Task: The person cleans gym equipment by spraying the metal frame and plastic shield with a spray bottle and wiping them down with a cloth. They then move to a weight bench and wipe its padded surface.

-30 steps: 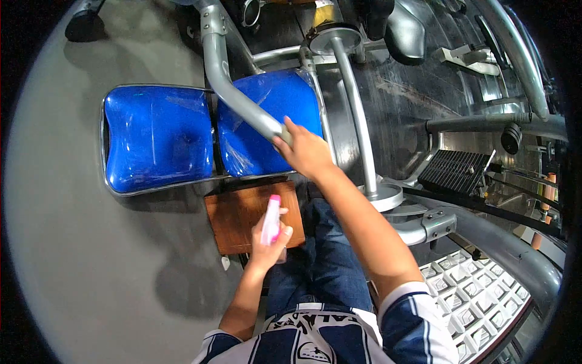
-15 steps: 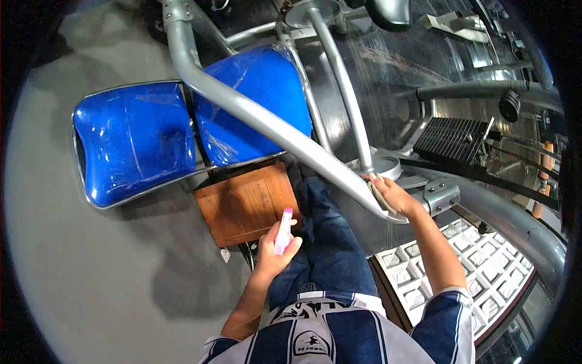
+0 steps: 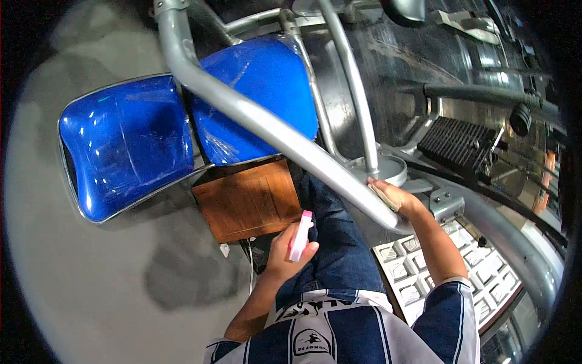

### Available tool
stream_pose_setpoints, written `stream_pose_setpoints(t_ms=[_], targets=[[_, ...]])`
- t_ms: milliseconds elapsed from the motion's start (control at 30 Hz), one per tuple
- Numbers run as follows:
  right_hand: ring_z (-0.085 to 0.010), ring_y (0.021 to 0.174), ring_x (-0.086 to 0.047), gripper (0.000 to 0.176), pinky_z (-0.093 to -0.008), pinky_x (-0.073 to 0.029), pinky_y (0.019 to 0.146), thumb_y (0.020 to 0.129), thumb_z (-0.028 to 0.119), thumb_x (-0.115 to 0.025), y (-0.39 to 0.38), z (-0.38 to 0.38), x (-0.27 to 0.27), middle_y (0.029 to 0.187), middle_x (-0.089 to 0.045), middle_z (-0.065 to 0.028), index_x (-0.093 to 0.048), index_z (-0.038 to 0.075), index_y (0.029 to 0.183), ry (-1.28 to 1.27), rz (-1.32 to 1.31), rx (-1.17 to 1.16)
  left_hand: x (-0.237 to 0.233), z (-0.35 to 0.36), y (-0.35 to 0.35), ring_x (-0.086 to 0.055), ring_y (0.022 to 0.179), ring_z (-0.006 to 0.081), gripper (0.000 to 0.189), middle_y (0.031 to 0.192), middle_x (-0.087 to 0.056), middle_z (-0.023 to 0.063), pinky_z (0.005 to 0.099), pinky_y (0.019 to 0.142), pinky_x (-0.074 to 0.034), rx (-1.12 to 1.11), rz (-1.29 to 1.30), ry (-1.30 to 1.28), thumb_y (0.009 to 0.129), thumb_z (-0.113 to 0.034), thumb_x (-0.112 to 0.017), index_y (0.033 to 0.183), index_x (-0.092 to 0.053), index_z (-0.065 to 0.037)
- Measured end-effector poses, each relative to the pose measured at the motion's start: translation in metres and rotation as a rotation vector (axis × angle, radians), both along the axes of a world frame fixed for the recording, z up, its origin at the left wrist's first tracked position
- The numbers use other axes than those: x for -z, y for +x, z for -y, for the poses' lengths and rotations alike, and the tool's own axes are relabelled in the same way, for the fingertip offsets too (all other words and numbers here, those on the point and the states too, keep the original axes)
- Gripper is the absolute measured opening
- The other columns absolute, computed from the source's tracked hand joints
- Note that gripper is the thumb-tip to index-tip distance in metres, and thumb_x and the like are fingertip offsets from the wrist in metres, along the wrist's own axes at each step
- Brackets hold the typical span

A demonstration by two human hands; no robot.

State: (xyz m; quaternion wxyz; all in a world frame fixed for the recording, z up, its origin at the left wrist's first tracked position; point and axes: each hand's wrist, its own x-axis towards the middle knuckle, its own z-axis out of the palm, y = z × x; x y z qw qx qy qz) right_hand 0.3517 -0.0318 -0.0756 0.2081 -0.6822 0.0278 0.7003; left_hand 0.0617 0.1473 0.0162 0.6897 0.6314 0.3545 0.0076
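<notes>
In the head view, the left hand [image 3: 286, 250] is closed around a slim pink spray bottle [image 3: 300, 235], held above the lap near a brown wooden block [image 3: 245, 200]. The right hand [image 3: 397, 197] presses a pale folded cloth [image 3: 379, 194] against the curved grey metal tube [image 3: 273, 130], right of the glossy blue padded seat [image 3: 127, 145].

Spray bottle and cloth, as I see them from my end

The slim pink spray bottle [image 3: 300, 236] stands nearly upright, nozzle end up, clasped in the left hand [image 3: 288, 253]. The small pale cloth [image 3: 381, 195] lies flat under the right hand [image 3: 395, 197], pressed against the lower end of the sloping grey bar [image 3: 267, 127].
</notes>
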Motion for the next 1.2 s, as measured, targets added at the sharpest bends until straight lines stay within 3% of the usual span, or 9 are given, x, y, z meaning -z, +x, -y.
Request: stream_pose_setpoints(t_ms=[367,500,667,733,800,900,967,1133,1200], targets=[[-0.0124,0.076,-0.068,0.046,-0.0287,-0.055,0.068,0.095,0.046,-0.055,-0.001,-0.056,0.051,0.089,-0.072,-0.0054,-0.067,0.005,0.112,-0.046,-0.268,0.344,0.016,-0.012,0.006,-0.067,0.074,0.0256,0.048,0.086,-0.066,0.0098,0.0382,0.072,-0.054,-0.181,-0.072,0.055,0.082,-0.026,-0.076,0.122,-0.058,-0.006],[-0.0175,0.080,-0.066,0.058,-0.0313,-0.055,0.073,0.095,0.057,-0.052,-0.008,-0.187,0.024,0.100,-0.070,-0.0076,-0.062,0.008,0.124,0.096,-0.259,0.399,0.018,-0.011,0.004,-0.067,0.077,0.0277,0.047,0.090,-0.067,0.0107,0.0403,0.074,-0.054,-0.168,-0.102,0.021,0.083,-0.027,-0.074,0.121,-0.058,-0.005],[-0.0175,0.101,-0.059,0.051,-0.0314,-0.045,0.093,0.104,0.047,-0.037,-0.030,-0.367,-0.004,0.117,-0.064,-0.0068,-0.058,0.008,0.130,0.774,-0.132,0.465,0.020,-0.004,0.001,-0.067,0.082,0.0309,0.046,0.100,-0.067,0.0132,0.0413,0.077,-0.054,-0.219,-0.051,0.086,0.083,-0.028,-0.074,0.120,-0.058,-0.005],[-0.0241,0.117,-0.055,0.047,-0.0323,-0.042,0.101,0.103,0.041,-0.039,-0.035,-0.420,-0.020,0.129,-0.059,-0.0129,-0.059,0.007,0.130,1.173,0.296,0.124,0.023,-0.001,0.000,-0.067,0.084,0.0325,0.046,0.103,-0.067,0.0141,0.0415,0.077,-0.054,-0.228,-0.047,0.070,0.083,-0.029,-0.074,0.119,-0.058,-0.005],[-0.0306,0.136,-0.042,0.045,-0.0393,-0.032,0.112,0.102,0.042,-0.041,-0.053,-0.443,-0.038,0.147,-0.046,-0.0160,-0.058,0.017,0.134,1.217,0.734,-0.266,0.024,0.002,0.000,-0.060,0.062,0.0140,0.044,0.070,-0.061,0.0025,0.0310,0.064,-0.050,-0.255,0.011,0.136,0.083,-0.015,-0.073,0.122,-0.055,-0.008],[-0.0446,0.146,-0.021,0.058,-0.0593,-0.008,0.117,0.090,0.046,-0.058,-0.057,-0.432,-0.028,0.158,-0.026,-0.0180,-0.052,0.019,0.141,1.266,0.643,-0.195,0.021,0.006,-0.003,-0.059,0.060,0.0144,0.043,0.069,-0.060,0.0024,0.0313,0.063,-0.050,-0.235,0.024,0.149,0.084,-0.016,-0.073,0.123,-0.055,-0.008],[-0.0317,0.138,-0.040,0.043,-0.0504,-0.026,0.115,0.099,0.040,-0.046,-0.064,-0.398,-0.052,0.145,-0.050,-0.0117,-0.067,0.009,0.122,1.457,1.337,-0.826,0.021,0.011,-0.006,-0.059,0.060,0.0139,0.044,0.069,-0.060,0.0020,0.0313,0.063,-0.050,-0.246,0.037,0.183,0.084,-0.016,-0.073,0.123,-0.055,-0.009],[-0.0268,0.136,-0.043,0.035,-0.0581,-0.012,0.119,0.092,0.040,-0.054,-0.084,-0.369,-0.078,0.138,-0.058,-0.0027,-0.075,0.016,0.107,1.233,1.562,-1.570,0.020,0.027,-0.016,-0.058,0.061,0.0134,0.044,0.069,-0.059,0.0010,0.0313,0.063,-0.049,-0.245,0.066,0.185,0.084,-0.017,-0.073,0.124,-0.056,-0.009],[-0.0258,0.133,-0.048,0.032,-0.0581,-0.007,0.119,0.093,0.036,-0.053,-0.103,-0.364,-0.092,0.128,-0.065,-0.0006,-0.074,0.019,0.110,0.745,1.297,-2.329,0.013,0.030,-0.019,-0.060,0.064,0.0158,0.043,0.072,-0.059,0.0023,0.0324,0.064,-0.050,-0.202,0.018,0.144,0.083,-0.019,-0.074,0.122,-0.058,-0.008]])
